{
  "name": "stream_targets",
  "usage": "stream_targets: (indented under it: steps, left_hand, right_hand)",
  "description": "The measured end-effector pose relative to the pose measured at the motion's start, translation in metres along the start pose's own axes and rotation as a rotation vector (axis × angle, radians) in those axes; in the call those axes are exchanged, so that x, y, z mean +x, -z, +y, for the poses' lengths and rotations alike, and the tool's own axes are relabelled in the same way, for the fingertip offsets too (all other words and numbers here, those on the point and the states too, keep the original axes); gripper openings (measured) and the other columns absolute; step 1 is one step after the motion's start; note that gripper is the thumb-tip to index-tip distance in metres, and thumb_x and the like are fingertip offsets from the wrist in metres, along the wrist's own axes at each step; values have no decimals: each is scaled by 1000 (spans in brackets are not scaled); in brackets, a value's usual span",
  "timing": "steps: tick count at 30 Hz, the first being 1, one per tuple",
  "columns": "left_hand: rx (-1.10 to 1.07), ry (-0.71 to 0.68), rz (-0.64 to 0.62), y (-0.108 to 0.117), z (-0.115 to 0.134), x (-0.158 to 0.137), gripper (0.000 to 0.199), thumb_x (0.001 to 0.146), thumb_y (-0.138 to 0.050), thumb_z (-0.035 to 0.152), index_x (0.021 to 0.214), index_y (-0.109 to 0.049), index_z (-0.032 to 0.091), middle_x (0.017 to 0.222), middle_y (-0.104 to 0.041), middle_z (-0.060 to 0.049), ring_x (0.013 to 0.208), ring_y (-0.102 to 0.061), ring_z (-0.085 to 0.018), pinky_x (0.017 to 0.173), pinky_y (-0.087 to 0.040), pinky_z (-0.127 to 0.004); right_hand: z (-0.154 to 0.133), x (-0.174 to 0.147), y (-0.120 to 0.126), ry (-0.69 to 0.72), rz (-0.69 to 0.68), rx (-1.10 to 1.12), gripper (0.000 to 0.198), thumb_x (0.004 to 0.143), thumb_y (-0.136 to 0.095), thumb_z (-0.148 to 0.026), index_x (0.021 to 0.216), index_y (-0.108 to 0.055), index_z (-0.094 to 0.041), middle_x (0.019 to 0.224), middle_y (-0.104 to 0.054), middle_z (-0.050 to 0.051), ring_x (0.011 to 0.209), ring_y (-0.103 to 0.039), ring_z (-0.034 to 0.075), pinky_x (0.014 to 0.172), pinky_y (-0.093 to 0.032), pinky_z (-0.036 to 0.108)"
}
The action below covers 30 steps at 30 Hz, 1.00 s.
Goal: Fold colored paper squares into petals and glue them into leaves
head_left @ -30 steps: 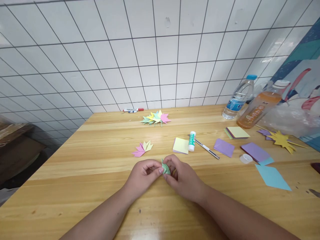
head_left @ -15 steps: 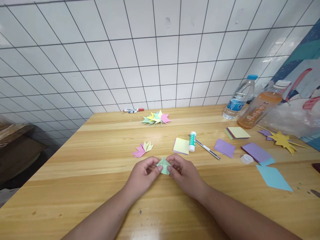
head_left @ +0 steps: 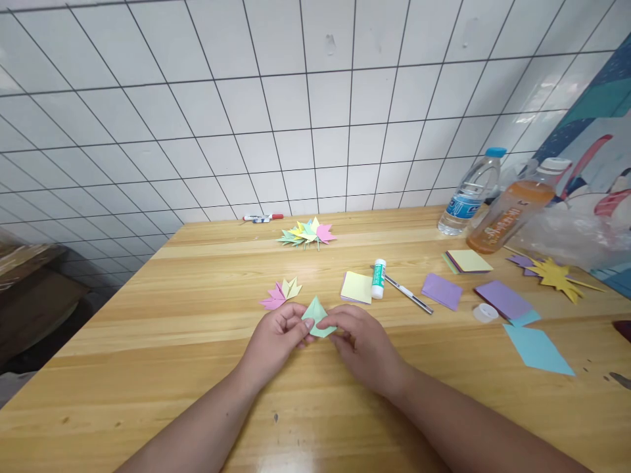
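Note:
A folded piece of light green paper [head_left: 316, 311] is held up between my two hands, its pointed end facing away from me. My left hand [head_left: 279, 335] pinches its left side, thumb on top. On the right side, my right hand [head_left: 363, 338] has its index finger laid over the paper and its thumb near the lower edge. Just beyond my left hand lie a pink folded paper piece [head_left: 276, 297] and a yellow one, fanned side by side. A pad of yellow notes [head_left: 356, 288] sits past my right hand, with a glue stick [head_left: 378, 278] at its edge.
A utility knife [head_left: 409, 294], purple paper [head_left: 442, 291], a white cap [head_left: 486, 313] and blue paper [head_left: 538, 349] lie to the right. Behind them stand a water bottle [head_left: 467, 197] and an orange drink bottle [head_left: 515, 207]. Folded paper leaves [head_left: 308, 232] and a marker [head_left: 263, 218] are near the wall.
The green paper has turned and shows more of its pointed face. My right index finger has moved from its edge onto its front; my left hand keeps its pinch.

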<state>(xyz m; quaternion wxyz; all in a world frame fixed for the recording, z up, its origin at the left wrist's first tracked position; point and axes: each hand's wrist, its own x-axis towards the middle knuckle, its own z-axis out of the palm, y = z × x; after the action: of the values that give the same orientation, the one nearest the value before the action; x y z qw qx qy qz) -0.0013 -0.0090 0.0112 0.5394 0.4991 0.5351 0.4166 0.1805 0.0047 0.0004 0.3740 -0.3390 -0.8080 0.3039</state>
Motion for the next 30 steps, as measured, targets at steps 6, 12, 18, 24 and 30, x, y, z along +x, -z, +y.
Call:
stream_targets:
  steps: [6, 12, 18, 24, 30]
  left_hand:
    - [3, 1, -43, 0, 0, 0, 35, 69, -68, 41, 91, -57, 16, 55, -62, 2, 54, -58, -13, 54, -42, -22]
    - [50, -16, -32, -1, -4, -1, 35, 72, -66, 41, 94, -55, 16, 53, -62, 3, 47, -53, -11, 51, -40, -22]
    - [98, -28, -43, -3, -4, -2, 33, 73, -64, 39, 96, -54, 16, 50, -58, 5, 45, -47, -10, 50, -35, -20]
    - [138, -26, -22, -4, -3, -3, 34, 75, -62, 35, 103, -53, 16, 50, -55, 6, 47, -44, -10, 50, -32, -20]
    - [145, -26, -25, -5, -3, -3, 32, 75, -61, 32, 102, -55, 16, 48, -52, 7, 47, -42, -9, 49, -30, -19]
  right_hand:
    - [-5, 2, 3, -62, 16, -18, 19, 75, -57, -8, 82, -64, -24, 86, -65, 1, 80, -58, 15, 72, -44, 28]
    - [-8, 3, 5, 54, 94, -33, 17, 79, -56, -11, 82, -65, -24, 86, -64, 2, 83, -58, 15, 75, -44, 28]
    - [-5, 1, 5, 51, 51, -105, 15, 81, -54, -12, 82, -63, -23, 83, -64, 1, 80, -56, 15, 72, -41, 28]
    - [-7, 1, 5, -37, 11, -145, 26, 74, -56, -4, 92, -61, -23, 83, -63, 1, 79, -54, 16, 70, -40, 28]
    - [-7, 2, 3, -94, 10, -115, 22, 73, -58, -8, 88, -61, -24, 79, -62, 0, 76, -54, 16, 69, -40, 28]
